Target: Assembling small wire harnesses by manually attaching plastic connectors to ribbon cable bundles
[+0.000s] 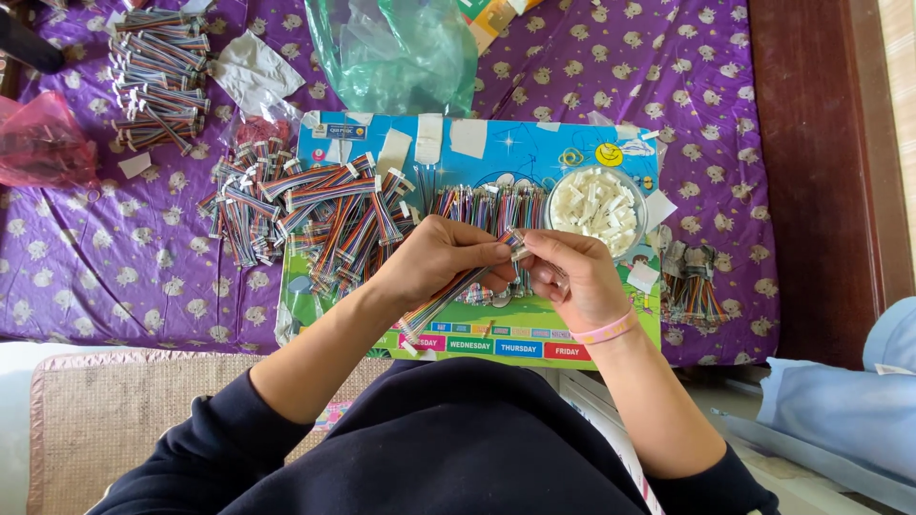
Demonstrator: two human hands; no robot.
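My left hand (441,257) grips a flat multicoloured ribbon cable (448,298) that trails down and to the left from my fingers. My right hand (572,277), with a pink band on the wrist, pinches the cable's upper end together with a small white connector (518,244). Both hands meet above a colourful printed board (496,336) lying on a purple patterned cloth. A round clear bowl of white connectors (596,205) stands just beyond my right hand. A row of loose ribbon cables (487,205) lies behind my hands.
Heaps of finished ribbon cables (315,210) cover the board's left side, with more bundles (157,76) at far left. A green plastic bag (396,52) sits at the back, a pink bag (38,143) at left, a small cable pile (692,286) at right. A wooden edge (821,172) borders the cloth.
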